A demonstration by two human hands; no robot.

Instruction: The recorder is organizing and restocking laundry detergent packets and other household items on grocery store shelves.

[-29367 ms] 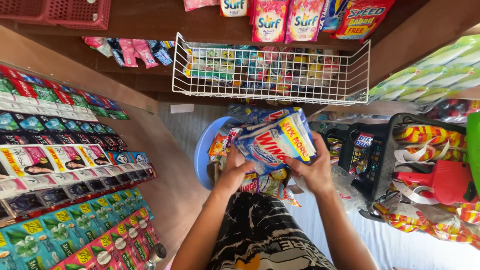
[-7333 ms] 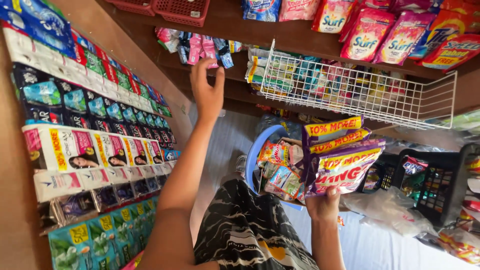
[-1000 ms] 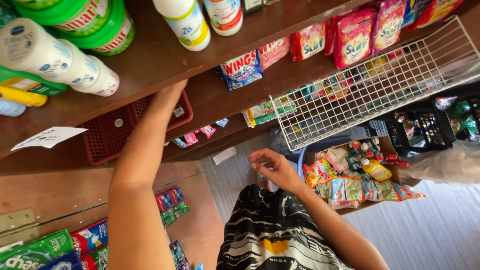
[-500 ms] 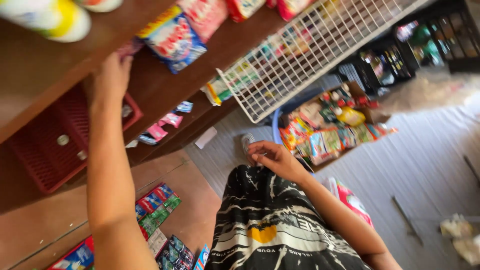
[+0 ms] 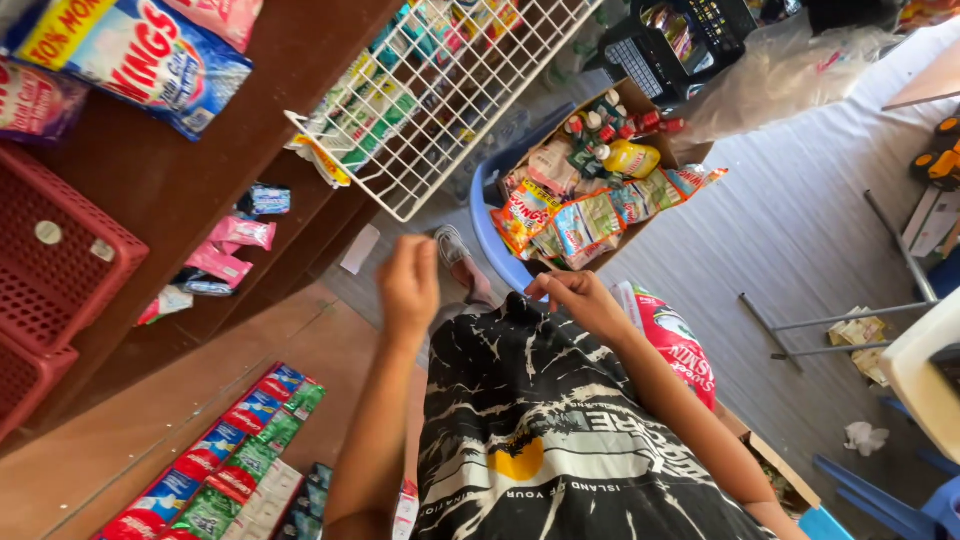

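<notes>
Below the wooden shelves, both hands are drawn in close over the chest, with the box of packets lying ahead of them on the floor.

Left hand (image 5: pixel 408 285) is loosely curled with fingertips pinched together, and nothing can be made out in it; right hand (image 5: pixel 580 300) is likewise half closed, fingers bent at the collar of the black patterned shirt (image 5: pixel 560 440), whether gripping the cloth I cannot tell. The cardboard box (image 5: pixel 600 190) of glossy crinkled sachets and small bottles sits inside a blue tub (image 5: pixel 490 235), just beyond the right hand, which is the nearer one; its long axis runs away toward the upper right. A white wire basket (image 5: pixel 450 100) hangs from the shelf above the left hand, and a red plastic crate (image 5: pixel 55 260) sits further left.
</notes>
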